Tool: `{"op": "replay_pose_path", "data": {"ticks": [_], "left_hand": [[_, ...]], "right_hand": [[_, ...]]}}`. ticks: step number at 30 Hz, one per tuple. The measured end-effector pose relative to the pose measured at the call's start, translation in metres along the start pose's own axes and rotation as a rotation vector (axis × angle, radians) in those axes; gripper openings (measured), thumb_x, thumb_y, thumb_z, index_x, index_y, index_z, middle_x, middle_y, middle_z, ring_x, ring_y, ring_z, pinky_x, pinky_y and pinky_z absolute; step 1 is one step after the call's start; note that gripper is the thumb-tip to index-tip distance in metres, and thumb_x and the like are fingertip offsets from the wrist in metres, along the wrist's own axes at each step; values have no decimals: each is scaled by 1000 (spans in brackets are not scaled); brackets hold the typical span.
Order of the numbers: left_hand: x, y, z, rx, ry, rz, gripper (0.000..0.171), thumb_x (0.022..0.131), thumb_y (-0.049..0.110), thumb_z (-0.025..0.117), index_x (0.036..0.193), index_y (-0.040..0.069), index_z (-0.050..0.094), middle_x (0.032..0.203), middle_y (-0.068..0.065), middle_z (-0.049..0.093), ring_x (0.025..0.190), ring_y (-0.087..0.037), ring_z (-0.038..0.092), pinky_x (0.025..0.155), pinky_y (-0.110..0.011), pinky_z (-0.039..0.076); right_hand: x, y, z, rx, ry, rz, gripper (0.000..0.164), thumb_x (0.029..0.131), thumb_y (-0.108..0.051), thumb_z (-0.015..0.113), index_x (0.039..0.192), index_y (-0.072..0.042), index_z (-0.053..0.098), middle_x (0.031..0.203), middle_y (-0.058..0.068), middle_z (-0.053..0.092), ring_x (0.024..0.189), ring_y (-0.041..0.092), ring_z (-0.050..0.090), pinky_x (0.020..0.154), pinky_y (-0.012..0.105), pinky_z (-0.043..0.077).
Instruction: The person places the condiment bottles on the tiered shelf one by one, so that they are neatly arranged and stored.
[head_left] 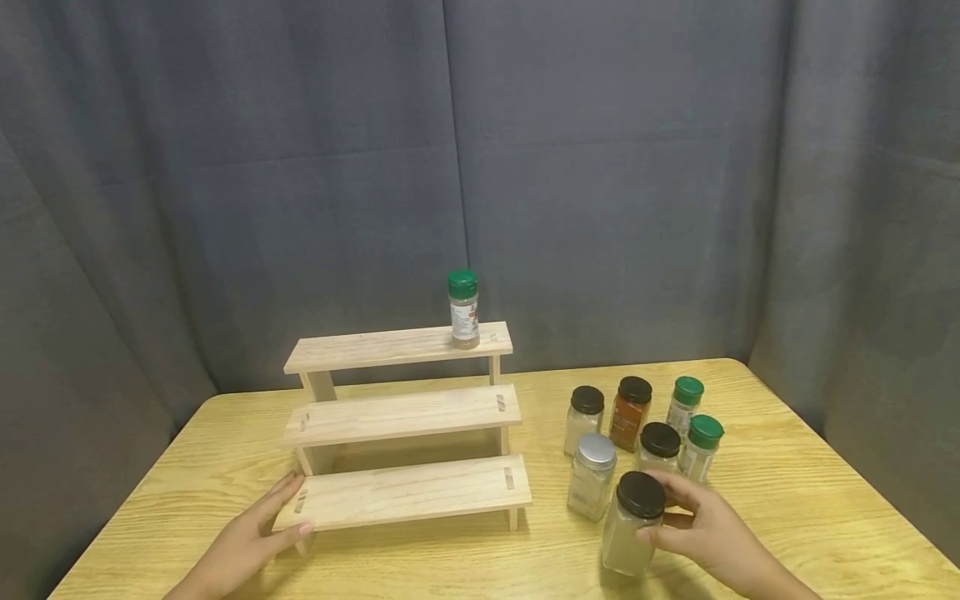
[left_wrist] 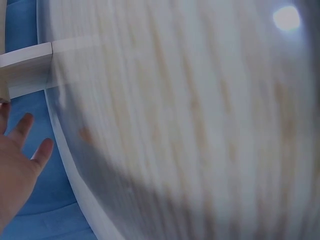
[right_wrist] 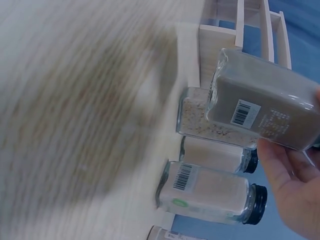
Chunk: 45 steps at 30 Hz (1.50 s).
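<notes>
Head view: lower left, the left hand (head_left: 243, 533) spread along the left end of the wooden rack's (head_left: 405, 493) lowest shelf, thumb at the front corner, fingers at the side; light contact that should help if the rack gets nudged. Lower right, the right hand (head_left: 708, 533) pinches a black-lidded jar (head_left: 628, 537) between thumb and fingers, just below the lid. Jar leans slightly; bringing it upright first seems wise. Silver-lidded jar (head_left: 591, 487) just to its left, other jars and green-capped bottles (head_left: 697, 460) behind: pulling toward the bottom of the frame should avoid knocking them. One green-capped bottle (head_left: 464, 317) stands on the top shelf, right end. Left wrist view: hand at the left edge, fingers apart and fairly straight, one tip against pale wood; table surface blurred across the rest. Right wrist view: held jar at upper right, base seemingly off the table, fingers near the lid end; smooth glass, so a firm, even squeeze looks best. Lid mostly cut off by the right edge.
</notes>
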<state>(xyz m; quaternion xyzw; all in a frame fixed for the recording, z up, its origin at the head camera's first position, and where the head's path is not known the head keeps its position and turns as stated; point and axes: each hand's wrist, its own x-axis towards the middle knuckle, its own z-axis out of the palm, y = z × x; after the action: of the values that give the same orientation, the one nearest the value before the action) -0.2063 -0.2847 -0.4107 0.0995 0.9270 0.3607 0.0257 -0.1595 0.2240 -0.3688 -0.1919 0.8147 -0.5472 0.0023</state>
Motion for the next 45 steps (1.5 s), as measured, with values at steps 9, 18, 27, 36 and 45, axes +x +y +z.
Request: {"op": "replay_pose_path", "data": {"ticks": [9,18,27,36,45], "left_hand": [[-1,-1,-1,12,-14,-8,70,82,45,52,137,12,25,141,-17,14,123,-43,14,86,-66,16],[-2,1,-1,-8,-38,-29,71,81,46,52,137,12,24,141,-17,12,124,-43,12,87,-66,16],[-2,1,-2,11,-33,-31,70,82,46,51,137,12,24,141,-17,13,123,-44,13,86,-67,16],[-1,2,-2,27,-2,33,68,83,44,51,136,9,26,140,-20,16,122,-45,15,86,-66,17],[-2,4,0,22,-13,33,69,84,43,50,137,8,23,140,-20,13,122,-46,14,83,-68,17]], "right_hand": [[0,-7,5,-3,63,-29,54,74,-8,67,120,7,41,108,17,52,89,5,54,72,26,48],[2,-16,12,-4,126,-13,55,72,-9,69,119,2,44,110,17,51,90,7,54,73,25,48],[10,-30,16,7,136,-51,53,72,-11,70,118,-3,46,107,12,53,90,11,55,73,27,48],[21,-43,21,-4,152,-98,52,72,-10,70,118,-4,47,106,12,56,89,10,55,73,26,48],[36,-51,30,2,130,-107,53,70,-11,71,118,-6,47,106,10,56,90,12,55,75,28,47]]}}
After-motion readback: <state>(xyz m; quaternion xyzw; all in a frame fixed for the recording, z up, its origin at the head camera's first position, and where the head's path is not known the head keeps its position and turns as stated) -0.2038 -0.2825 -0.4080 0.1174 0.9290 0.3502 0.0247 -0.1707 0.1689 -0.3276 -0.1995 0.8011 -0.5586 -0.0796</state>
